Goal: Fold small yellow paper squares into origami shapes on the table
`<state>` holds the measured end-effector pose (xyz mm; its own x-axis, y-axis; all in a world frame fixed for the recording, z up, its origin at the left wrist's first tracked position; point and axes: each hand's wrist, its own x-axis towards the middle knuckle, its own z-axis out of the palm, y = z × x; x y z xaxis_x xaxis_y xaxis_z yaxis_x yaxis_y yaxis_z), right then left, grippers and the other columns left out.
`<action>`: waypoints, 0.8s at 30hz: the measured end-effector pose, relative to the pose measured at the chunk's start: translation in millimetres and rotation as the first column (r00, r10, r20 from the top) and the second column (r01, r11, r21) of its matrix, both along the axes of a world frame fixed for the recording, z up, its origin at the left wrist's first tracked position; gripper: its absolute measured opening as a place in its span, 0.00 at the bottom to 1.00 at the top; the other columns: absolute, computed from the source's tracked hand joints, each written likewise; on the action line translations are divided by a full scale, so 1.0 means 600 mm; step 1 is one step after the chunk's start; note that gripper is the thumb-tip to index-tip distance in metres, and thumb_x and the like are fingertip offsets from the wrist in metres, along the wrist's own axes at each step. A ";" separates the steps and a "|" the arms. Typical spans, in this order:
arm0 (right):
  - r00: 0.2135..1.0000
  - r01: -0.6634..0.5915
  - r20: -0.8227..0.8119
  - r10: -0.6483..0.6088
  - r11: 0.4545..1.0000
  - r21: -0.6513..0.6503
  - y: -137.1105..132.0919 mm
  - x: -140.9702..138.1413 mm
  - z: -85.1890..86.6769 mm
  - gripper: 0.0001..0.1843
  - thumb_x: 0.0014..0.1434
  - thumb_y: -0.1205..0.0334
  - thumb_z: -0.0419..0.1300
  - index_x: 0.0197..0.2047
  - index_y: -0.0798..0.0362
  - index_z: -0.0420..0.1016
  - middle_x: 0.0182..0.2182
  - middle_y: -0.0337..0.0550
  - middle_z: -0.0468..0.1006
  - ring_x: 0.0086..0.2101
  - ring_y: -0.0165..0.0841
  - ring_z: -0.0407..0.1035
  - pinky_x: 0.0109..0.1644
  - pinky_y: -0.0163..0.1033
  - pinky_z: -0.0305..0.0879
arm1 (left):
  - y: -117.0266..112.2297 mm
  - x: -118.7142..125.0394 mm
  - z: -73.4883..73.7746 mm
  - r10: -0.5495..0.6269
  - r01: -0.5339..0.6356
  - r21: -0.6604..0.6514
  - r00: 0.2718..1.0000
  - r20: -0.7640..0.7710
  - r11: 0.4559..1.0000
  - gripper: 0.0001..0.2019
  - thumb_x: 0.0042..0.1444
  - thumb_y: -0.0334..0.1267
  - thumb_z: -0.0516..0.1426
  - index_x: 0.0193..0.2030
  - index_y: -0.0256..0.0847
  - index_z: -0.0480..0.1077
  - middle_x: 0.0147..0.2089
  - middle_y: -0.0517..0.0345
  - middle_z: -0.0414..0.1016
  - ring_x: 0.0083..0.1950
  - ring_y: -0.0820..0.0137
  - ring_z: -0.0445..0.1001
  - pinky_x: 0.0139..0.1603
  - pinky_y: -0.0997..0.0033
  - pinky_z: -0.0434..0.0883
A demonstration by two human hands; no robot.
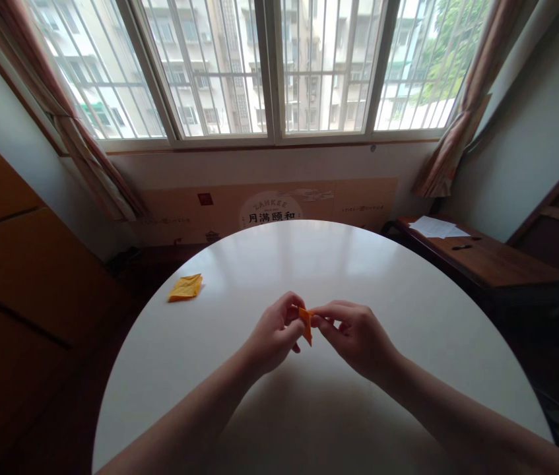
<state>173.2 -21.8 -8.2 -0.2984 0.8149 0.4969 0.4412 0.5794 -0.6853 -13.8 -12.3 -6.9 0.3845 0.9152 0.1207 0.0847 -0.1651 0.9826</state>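
Note:
Between my hands, above the middle of the white round table [170,382], is a small folded piece of orange paper [307,332]. My left hand [275,333] is closed on it, thumb on the near side and fingers behind. My right hand [356,333] pinches the paper's upper right edge between thumb and fingertips. The fingers hide part of the paper, so its full shape cannot be made out. Away to the left lies a flat, creased yellow-orange folded paper [185,288], touched by neither hand.
A brown wooden side table [501,260] with white sheets [437,227] and a small dark object [462,247] stands at the right. Beyond the round table, a printed cardboard panel [175,204] leans under the barred window. An orange-brown cabinet [22,264] is on the left.

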 end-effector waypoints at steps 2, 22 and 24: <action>1.000 -0.017 -0.006 0.017 1.000 -0.004 0.001 0.000 -0.001 0.09 0.63 0.62 0.60 0.43 0.46 0.83 0.33 0.40 0.82 0.29 0.31 0.73 0.31 0.34 0.66 | 0.000 0.001 -0.001 0.028 -0.028 -0.007 1.000 0.001 1.000 0.13 0.50 0.30 0.52 0.44 0.41 0.62 0.31 0.61 0.75 0.29 0.69 0.74 0.22 0.75 0.71; 0.844 -0.316 -0.536 -0.011 0.798 -0.514 0.012 -0.002 -0.001 0.19 0.57 0.47 0.66 0.43 0.54 0.82 0.34 0.48 0.81 0.33 0.36 0.74 0.24 0.33 0.69 | 0.002 0.001 0.006 0.206 -0.194 0.233 0.978 -0.032 0.953 0.09 0.49 0.27 0.57 0.37 0.37 0.76 0.31 0.57 0.78 0.28 0.71 0.76 0.23 0.76 0.74; 0.836 -0.332 -0.548 -0.030 0.767 -0.549 0.011 -0.002 0.000 0.20 0.56 0.47 0.67 0.42 0.54 0.82 0.34 0.48 0.81 0.33 0.36 0.74 0.23 0.32 0.68 | 0.000 0.000 0.008 0.233 -0.196 0.349 0.970 -0.065 0.916 0.08 0.50 0.27 0.58 0.36 0.37 0.77 0.31 0.56 0.79 0.29 0.71 0.76 0.25 0.76 0.74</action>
<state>171.8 -15.3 -8.4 -0.3034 0.9524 0.0298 -0.1228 -0.0081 -0.9924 -14.0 -12.3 -1.8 0.2104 0.8886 0.4076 0.2530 -0.4522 0.8553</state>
